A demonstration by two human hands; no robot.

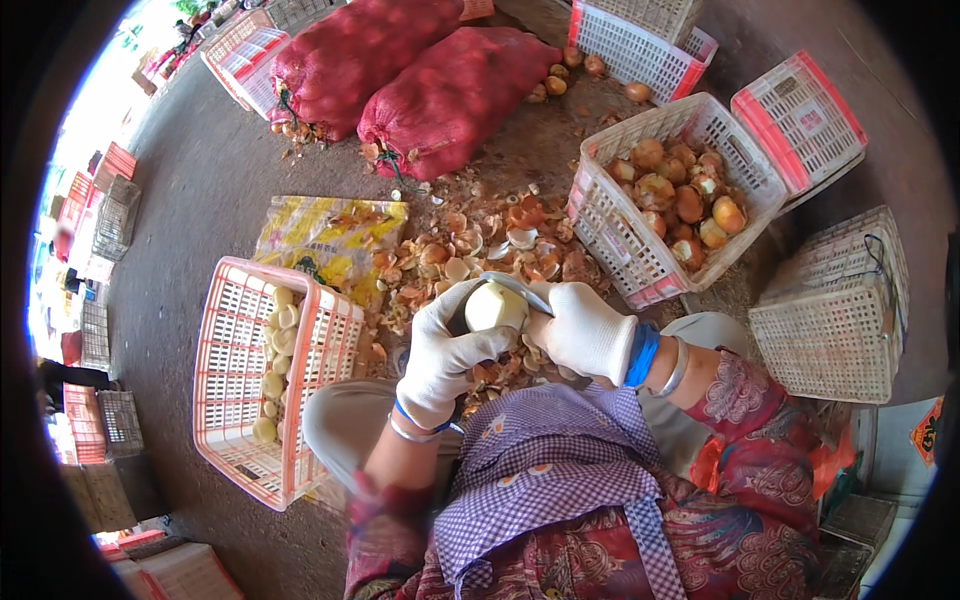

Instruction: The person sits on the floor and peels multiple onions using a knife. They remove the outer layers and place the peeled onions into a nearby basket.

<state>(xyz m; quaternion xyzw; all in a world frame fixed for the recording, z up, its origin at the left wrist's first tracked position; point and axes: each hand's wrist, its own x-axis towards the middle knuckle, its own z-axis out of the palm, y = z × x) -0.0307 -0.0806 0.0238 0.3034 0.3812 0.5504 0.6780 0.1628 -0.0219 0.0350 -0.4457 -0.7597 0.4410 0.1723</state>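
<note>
In my gloved left hand sits a peeled, pale onion, the fingers wrapped round its left side. My right hand, in a white glove too, grips a knife whose blade lies against the top of the onion. The knife's handle is mostly hidden in the fist. Under both hands spreads a heap of brown onion skins. To the left, a pink-and-white plastic crate holds several peeled onions. A white crate at the right holds unpeeled brown onions.
Two red mesh sacks lie at the back. A yellow printed sack is flat on the floor beside the skins. Other crates stand at the right, with another at the far side. Loose onions lie near the sacks.
</note>
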